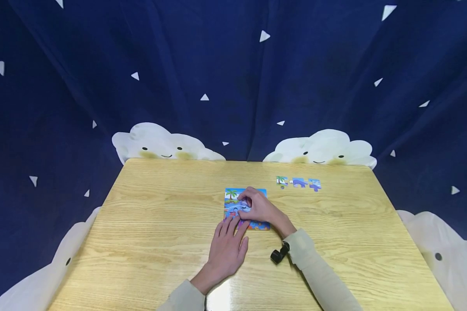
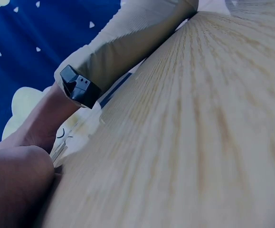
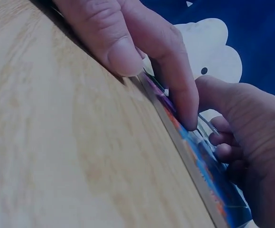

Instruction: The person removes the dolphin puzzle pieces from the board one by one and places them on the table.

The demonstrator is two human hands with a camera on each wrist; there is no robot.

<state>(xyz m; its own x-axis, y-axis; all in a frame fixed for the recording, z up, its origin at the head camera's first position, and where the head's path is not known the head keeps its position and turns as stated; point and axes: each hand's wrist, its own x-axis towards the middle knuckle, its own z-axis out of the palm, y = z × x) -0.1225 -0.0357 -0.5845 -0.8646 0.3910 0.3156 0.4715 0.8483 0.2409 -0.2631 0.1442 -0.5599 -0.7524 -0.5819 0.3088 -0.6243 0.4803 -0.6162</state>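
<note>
Left fingers point(image 1: 226, 225) spread on puzzle point(image 1: 230, 195), right point(image 3: 228, 153) pinching piece point(image 3: 207, 122)

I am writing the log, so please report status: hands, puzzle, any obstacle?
Left hand on near part of puzzle. Right hand pinching a puzzle piece near its middle. Three loose pieces apart, farther right, blocking neither hand.

From a distance, I watched the head view look forward and down from high above the table point(image 1: 148, 242), towards the curtain point(image 1: 233, 77). My left-wrist view skimmed the table close up, facing the right sleeve point(image 2: 123, 47), and my right-wrist view, tilted and near, faced the left hand point(image 1: 226, 248), right hand point(image 1: 260, 208) and puzzle point(image 3: 213, 178); the head view shared all of these.
</note>
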